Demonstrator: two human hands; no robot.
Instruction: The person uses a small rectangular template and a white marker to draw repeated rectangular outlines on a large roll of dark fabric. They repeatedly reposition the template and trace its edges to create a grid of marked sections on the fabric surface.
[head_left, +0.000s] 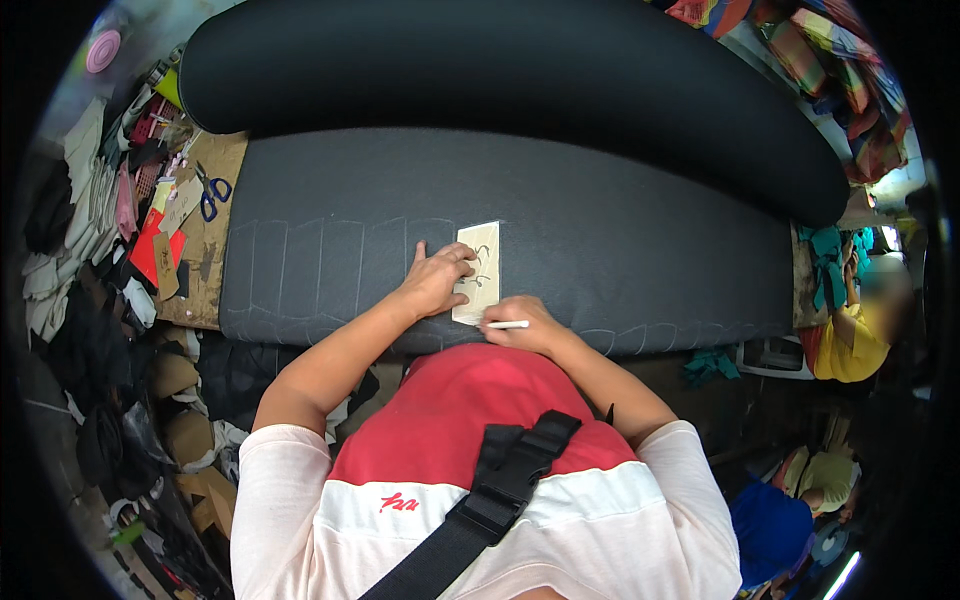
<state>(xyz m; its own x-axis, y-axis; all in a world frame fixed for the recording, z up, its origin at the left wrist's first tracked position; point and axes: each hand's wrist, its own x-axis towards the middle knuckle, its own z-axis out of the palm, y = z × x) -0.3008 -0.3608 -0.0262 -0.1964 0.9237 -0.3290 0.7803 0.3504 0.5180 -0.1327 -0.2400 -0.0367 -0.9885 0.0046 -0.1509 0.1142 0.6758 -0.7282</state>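
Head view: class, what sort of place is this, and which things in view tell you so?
Probably a leather or upholstery workshop. A dark sheet with chalk outlines covers the table, the left hand presses a cream template on it, and blue-handled scissors lie among offcuts.

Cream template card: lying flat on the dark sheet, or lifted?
Flat. The cream template card lies on the dark sheet, pressed down by the left hand; the right hand holds a white marker at its lower edge.
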